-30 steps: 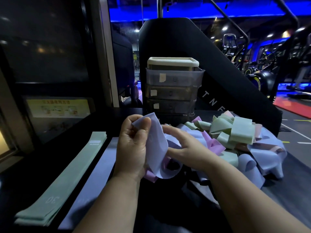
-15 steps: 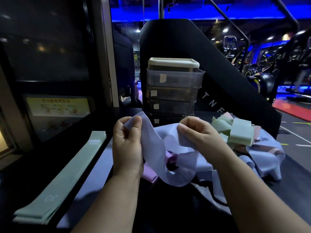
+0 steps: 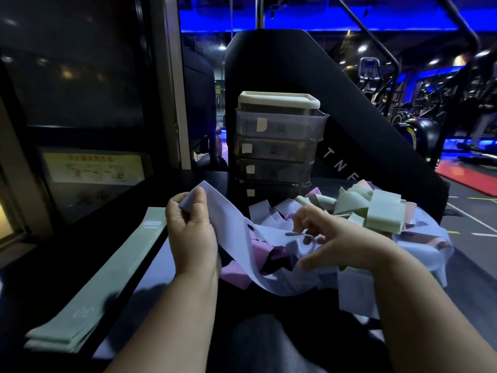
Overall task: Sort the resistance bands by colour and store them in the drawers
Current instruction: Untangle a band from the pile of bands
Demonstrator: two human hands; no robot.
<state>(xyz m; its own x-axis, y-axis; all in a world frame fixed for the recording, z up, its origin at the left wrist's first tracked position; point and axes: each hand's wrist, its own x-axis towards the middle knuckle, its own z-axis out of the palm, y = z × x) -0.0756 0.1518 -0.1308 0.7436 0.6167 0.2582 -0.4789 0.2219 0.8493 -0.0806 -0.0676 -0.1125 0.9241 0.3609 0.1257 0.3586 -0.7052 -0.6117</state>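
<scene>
Lavender band (image 3: 234, 232): my left hand (image 3: 192, 232) pinches one end up between thumb and fingers, and the rest sags into the mixed pile (image 3: 382, 211). Half a second ago my right hand (image 3: 333, 238) held the other end raised. Now it's down at the pile, fingers curled at the band's far loop. Gripping or just untangling, can't tell, it's blurred. So the band probably isn't free yet. Sorted green stack (image 3: 107, 267) and flat lavender strip (image 3: 156, 273) lie to the left, drawer unit (image 3: 277, 146) behind.

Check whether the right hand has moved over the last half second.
Yes. The right hand has dropped from level with the drawer unit's bottom drawer down onto the band pile, drifting slightly right.
</scene>
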